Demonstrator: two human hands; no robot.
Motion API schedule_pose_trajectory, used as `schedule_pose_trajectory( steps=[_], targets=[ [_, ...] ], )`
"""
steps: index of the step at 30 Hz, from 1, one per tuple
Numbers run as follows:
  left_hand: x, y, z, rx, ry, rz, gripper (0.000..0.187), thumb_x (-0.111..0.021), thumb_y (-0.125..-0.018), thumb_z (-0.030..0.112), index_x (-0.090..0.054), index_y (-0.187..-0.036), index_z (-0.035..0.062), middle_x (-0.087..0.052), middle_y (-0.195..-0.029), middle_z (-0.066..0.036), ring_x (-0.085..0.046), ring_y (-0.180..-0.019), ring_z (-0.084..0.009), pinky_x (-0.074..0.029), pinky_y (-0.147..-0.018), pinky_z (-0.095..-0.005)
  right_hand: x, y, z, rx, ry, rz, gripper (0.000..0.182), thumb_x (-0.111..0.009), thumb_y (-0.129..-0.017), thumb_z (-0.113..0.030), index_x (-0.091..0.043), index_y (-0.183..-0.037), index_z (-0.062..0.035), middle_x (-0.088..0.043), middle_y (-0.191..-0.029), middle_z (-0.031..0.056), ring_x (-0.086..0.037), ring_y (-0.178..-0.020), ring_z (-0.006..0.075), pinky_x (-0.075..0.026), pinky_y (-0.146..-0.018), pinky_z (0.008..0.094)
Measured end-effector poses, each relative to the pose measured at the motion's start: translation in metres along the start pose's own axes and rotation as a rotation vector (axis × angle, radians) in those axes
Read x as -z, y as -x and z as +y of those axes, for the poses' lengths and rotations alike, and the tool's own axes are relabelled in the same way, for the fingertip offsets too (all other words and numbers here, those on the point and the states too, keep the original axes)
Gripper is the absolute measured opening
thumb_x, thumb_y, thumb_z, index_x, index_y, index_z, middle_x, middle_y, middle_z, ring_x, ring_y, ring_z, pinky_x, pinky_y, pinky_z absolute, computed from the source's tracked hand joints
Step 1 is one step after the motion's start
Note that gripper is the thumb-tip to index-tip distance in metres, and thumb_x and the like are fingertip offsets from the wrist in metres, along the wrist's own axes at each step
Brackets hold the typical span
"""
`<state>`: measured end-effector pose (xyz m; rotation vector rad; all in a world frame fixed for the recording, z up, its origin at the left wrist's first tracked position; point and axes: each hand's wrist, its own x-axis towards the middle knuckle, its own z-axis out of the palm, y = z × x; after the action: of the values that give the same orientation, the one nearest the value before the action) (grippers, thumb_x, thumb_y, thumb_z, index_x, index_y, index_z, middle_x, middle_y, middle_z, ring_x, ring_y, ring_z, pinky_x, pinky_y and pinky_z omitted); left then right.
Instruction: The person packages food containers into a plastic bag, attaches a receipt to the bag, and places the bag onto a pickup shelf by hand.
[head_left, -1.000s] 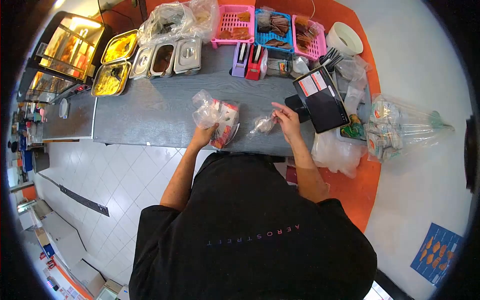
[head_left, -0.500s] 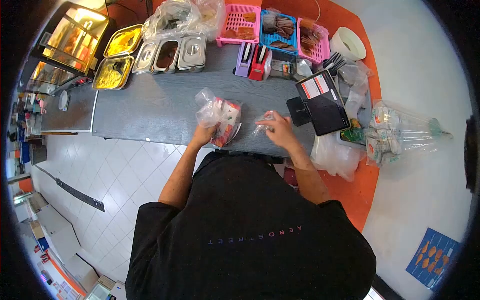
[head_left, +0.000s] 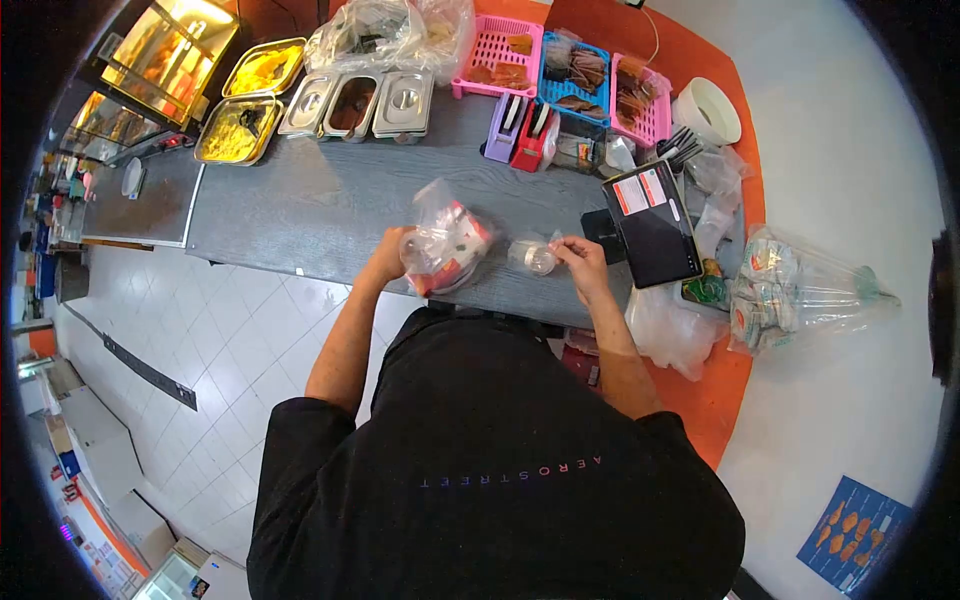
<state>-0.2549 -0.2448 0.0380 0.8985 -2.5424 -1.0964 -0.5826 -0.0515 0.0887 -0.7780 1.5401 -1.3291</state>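
Clear plastic shows at your left hand, its fingers grasping the side of a bag at three o'clock, with a red-and-white package inside. Your right hand pinches a small transparent packet at nine o'clock from it; the pale contents are too small to identify. Both hands are over the near edge of the grey counter.

From your right hand, a tablet tilts on its stand at two o'clock, and a red tape dispenser stands at eleven beside a purple one. From your left, lidded steel pans sit at twelve, yellow-filled trays at ten, and a pink basket at one.
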Motion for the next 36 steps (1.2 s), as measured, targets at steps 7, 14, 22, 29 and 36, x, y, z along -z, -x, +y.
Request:
schedule_pose_trajectory(
  steps=[7,14,22,29,36],
  targets=[
    [0.022,0.0,0.011,-0.155,-0.173,0.075,0.028,-0.068,-0.065,0.014,-0.068,-0.091,0.0019,-0.066,-0.097,-0.021,-0.063,-0.091,-0.0405,-0.051,-0.079,-0.0428,-0.017,-0.012,-0.018,0.009,0.231,0.019,0.019,-0.066,-0.089,-0.012,-0.071,-0.1,0.0029,-0.068,-0.084,0.006,-0.06,-0.074,0.0094,-0.047,-0.067,0.0233],
    [0.005,0.008,0.036,-0.147,-0.044,0.266,0.022,-0.063,-0.067,0.013,-0.066,-0.085,0.0012,-0.065,-0.095,-0.025,-0.061,-0.094,-0.0414,-0.05,-0.08,-0.0426,-0.028,-0.03,-0.008,0.069,0.121,0.089,0.023,-0.072,-0.083,-0.02,-0.074,-0.092,0.0008,-0.071,-0.077,0.0063,-0.062,-0.065,0.0111,-0.045,-0.059,0.0236],
    [-0.022,0.011,0.003,0.022,0.219,0.343,0.025,-0.069,-0.065,0.011,-0.07,-0.088,0.0031,-0.068,-0.09,-0.017,-0.066,-0.086,-0.0363,-0.053,-0.075,-0.0413,-0.052,-0.046,-0.023,0.062,0.3,0.124,0.021,-0.068,-0.082,-0.016,-0.073,-0.094,0.0008,-0.07,-0.072,0.0085,-0.061,-0.06,0.0109,-0.046,-0.057,0.0249],
    [-0.008,0.013,0.026,-0.184,-0.068,0.184,0.021,-0.062,-0.075,0.007,-0.071,-0.095,0.0036,-0.067,-0.1,-0.011,-0.067,-0.092,-0.029,-0.055,-0.078,-0.038,-0.107,-0.06,-0.025,0.103,0.23,-0.124,0.033,-0.052,-0.082,-0.004,-0.066,-0.112,-0.0012,-0.072,-0.079,0.0121,-0.064,-0.064,0.0122,-0.05,-0.061,0.0267],
    [0.0,0.016,0.03,-0.204,-0.287,0.087,0.023,-0.059,-0.08,0.011,-0.071,-0.1,0.0114,-0.065,-0.108,-0.004,-0.067,-0.089,-0.0226,-0.056,-0.077,-0.0356,-0.128,-0.076,-0.019,0.044,0.15,-0.344,0.039,-0.052,-0.085,-0.007,-0.056,-0.124,-0.0031,-0.067,-0.104,0.0133,-0.067,-0.074,0.0177,-0.055,-0.061,0.0312]
  ],
)
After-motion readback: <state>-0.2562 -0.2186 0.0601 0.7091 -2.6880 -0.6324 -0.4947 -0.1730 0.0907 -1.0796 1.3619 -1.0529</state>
